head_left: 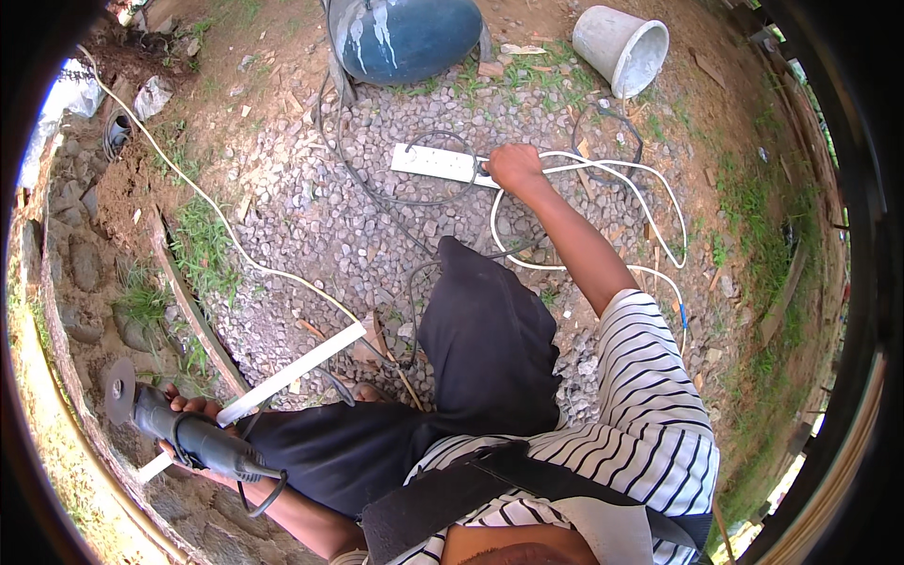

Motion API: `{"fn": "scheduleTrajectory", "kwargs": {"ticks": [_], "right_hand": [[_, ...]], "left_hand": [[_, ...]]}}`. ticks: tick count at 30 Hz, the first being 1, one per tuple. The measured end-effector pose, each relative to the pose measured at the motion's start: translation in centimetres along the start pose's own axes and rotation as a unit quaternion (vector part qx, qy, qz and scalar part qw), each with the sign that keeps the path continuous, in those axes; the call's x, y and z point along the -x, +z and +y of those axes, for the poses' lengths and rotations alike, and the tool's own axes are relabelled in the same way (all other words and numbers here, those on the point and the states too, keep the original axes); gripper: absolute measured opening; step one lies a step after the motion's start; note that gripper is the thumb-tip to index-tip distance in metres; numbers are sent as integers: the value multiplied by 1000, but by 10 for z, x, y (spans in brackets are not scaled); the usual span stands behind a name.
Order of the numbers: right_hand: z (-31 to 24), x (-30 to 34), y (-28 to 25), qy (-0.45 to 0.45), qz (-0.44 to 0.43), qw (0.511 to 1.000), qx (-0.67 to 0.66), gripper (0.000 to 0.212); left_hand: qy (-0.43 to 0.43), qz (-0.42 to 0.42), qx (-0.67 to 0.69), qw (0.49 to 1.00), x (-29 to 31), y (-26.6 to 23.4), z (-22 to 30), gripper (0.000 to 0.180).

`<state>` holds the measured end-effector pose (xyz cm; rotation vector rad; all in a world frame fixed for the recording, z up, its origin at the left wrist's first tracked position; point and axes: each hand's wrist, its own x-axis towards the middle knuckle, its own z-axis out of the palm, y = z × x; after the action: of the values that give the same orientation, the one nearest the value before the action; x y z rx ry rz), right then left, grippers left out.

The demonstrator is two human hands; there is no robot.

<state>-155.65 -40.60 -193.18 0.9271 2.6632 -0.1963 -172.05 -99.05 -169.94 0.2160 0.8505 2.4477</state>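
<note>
At the lower left, my left hand (191, 405) is closed round the body of a dark angle grinder (212, 449). Its thin cutting disc (120, 389) points away to the left. A long white bar (301, 370) passes beneath the grinder, beside my left fingers. My right hand (515, 168) reaches forward to the right end of a white power strip (433, 162) on the gravel. Its fingers are closed on what looks like a black plug (484, 169), mostly hidden by the hand. A thin dark cord (468, 143) loops over the strip.
A white cable (680, 202) curls over gravel right of the strip; a cream cable (221, 217) runs along the left. Ahead are a dark blue rounded tank (414, 42) and a tipped grey bucket (607, 47). A wooden plank (193, 301) and stone wall (85, 259) lie left.
</note>
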Motion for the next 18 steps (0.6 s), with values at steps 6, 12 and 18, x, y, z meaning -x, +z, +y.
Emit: {"fn": "scheduleTrajectory", "kwargs": {"ticks": [6, 12, 18], "right_hand": [[-7, -25, 11, -8, 8, 998, 67, 29], [-16, -27, 20, -2, 5, 998, 59, 36], [-15, -21, 11, 24, -9, 999, 19, 38]], "left_hand": [[20, 10, -4, 1000, -2, -2, -1, 86], [14, 5, 11, 1000, -3, -9, 3, 84], [50, 84, 21, 995, -7, -10, -1, 85]]}}
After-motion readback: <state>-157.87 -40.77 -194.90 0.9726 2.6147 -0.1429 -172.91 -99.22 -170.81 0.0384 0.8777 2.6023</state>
